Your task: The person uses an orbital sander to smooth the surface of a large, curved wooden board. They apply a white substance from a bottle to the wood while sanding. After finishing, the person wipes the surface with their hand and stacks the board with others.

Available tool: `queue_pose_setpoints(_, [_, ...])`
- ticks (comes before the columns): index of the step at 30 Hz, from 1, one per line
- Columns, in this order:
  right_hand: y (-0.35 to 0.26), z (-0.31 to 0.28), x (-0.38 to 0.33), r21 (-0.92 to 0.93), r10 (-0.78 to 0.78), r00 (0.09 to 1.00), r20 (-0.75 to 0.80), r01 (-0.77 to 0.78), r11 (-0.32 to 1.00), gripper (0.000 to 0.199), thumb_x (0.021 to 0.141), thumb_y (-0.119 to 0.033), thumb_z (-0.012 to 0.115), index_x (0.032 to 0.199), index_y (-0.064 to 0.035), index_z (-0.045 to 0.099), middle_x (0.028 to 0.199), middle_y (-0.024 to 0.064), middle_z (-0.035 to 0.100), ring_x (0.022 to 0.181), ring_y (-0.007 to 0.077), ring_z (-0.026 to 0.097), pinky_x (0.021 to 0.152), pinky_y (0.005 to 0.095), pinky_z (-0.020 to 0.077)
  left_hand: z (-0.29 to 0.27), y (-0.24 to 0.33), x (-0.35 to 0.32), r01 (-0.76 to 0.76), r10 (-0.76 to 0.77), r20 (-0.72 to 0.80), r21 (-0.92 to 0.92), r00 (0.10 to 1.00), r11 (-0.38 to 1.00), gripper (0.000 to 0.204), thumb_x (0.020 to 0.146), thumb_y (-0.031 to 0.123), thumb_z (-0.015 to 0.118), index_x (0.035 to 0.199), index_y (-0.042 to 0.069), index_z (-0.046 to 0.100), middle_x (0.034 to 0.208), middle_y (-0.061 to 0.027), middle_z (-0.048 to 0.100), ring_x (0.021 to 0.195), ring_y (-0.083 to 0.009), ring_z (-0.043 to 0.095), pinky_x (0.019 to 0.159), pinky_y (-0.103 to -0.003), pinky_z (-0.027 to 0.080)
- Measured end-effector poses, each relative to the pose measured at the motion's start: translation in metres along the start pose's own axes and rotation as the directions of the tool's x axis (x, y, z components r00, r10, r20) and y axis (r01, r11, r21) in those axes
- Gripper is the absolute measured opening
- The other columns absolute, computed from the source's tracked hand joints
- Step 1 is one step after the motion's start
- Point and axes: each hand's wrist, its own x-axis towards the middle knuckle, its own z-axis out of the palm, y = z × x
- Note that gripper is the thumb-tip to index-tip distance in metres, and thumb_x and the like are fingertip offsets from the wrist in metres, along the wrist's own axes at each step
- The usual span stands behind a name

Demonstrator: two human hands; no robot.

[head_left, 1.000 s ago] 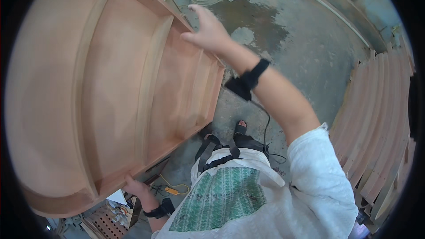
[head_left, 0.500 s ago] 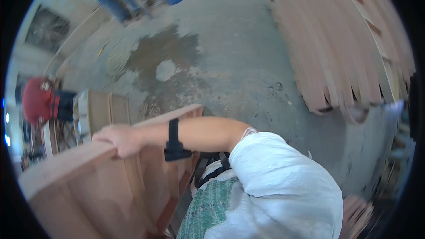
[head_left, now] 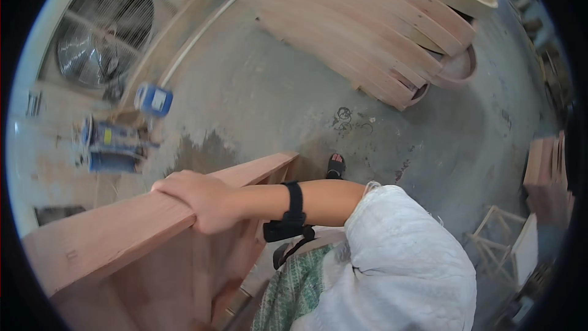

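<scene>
My right hand (head_left: 199, 199) comes across from the right, with a black band round the forearm and a white sleeve above the elbow. Its fingers are wrapped over the top edge of a reddish-brown wooden frame panel (head_left: 116, 233). This panel stands on edge at the lower left, its wide flat rim slanting from the left side up toward the middle, with crosspieces on its inner face. Where the panel's lower part rests is out of sight. No part of my left hand shows.
Long curved wooden boards (head_left: 343, 24) are stacked at the far side. A large fan (head_left: 107, 30), a blue jug (head_left: 153, 99) and a blue machine (head_left: 113, 142) stand at the left. To the right are a wood stack (head_left: 544, 171) and a small wooden frame (head_left: 499, 239). My sandalled foot (head_left: 335, 165) is on the concrete floor.
The view has swung to the right, with the panel and my right hand staying together in it. A person in red has left the view; the fan looks nearer, and my foot now shows.
</scene>
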Motion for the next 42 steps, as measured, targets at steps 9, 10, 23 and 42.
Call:
queue_pose_setpoints(9, [-0.002,-0.314,-0.049,-0.301,-0.208,0.744,-0.635,0.01,0.954,0.088,0.071,0.001,0.079,0.154,-0.0041,0.049,0.146,0.0223,0.06,0.135,0.0458,0.055,0.115,0.049,0.0458,0.251,0.198,0.21,-0.496,0.385,0.392,0.233,0.835,0.836,0.043,0.107,0.028,0.056,0.138,0.0,0.06,0.137,-0.0181,0.064,0.127,-0.0364,0.059,0.111,-0.05,0.047])
queue_pose_setpoints(10, [-0.002,-0.328,-0.049,-0.302,-0.229,0.7,-0.676,0.02,0.953,0.089,0.071,0.0,0.079,0.155,-0.0039,0.048,0.148,0.0226,0.059,0.136,0.0459,0.055,0.116,0.0489,0.0455,0.239,0.222,0.241,-0.562,0.426,0.416,0.294,0.803,0.773,0.043,0.107,0.028,0.056,0.139,0.0,0.06,0.137,-0.018,0.064,0.126,-0.0365,0.059,0.111,-0.05,0.047])
queue_pose_setpoints(23, [-0.005,-0.477,-0.082,-0.43,-0.377,0.229,-0.898,-0.263,0.864,0.08,0.077,0.003,0.073,0.152,-0.0049,0.048,0.14,0.0186,0.06,0.135,0.0334,0.06,0.116,0.0388,0.0441,0.802,0.502,0.299,-0.527,0.614,0.681,-0.376,0.4,0.762,0.017,0.082,-0.002,0.067,0.099,0.001,0.069,0.093,-0.0136,0.067,0.086,-0.0255,0.064,0.076,-0.042,0.054])
queue_pose_setpoints(42, [-0.023,-0.299,0.0,-0.344,-0.319,0.132,-0.939,-0.42,0.84,0.076,0.081,0.01,0.068,0.155,0.0001,0.05,0.144,0.0139,0.06,0.137,0.026,0.06,0.115,0.0355,0.0465,0.773,0.473,0.371,-0.132,0.231,0.756,-0.191,0.612,0.973,0.01,0.069,0.0,0.065,0.079,-0.003,0.067,0.082,-0.0085,0.064,0.07,-0.0253,0.065,0.056,-0.041,0.048])
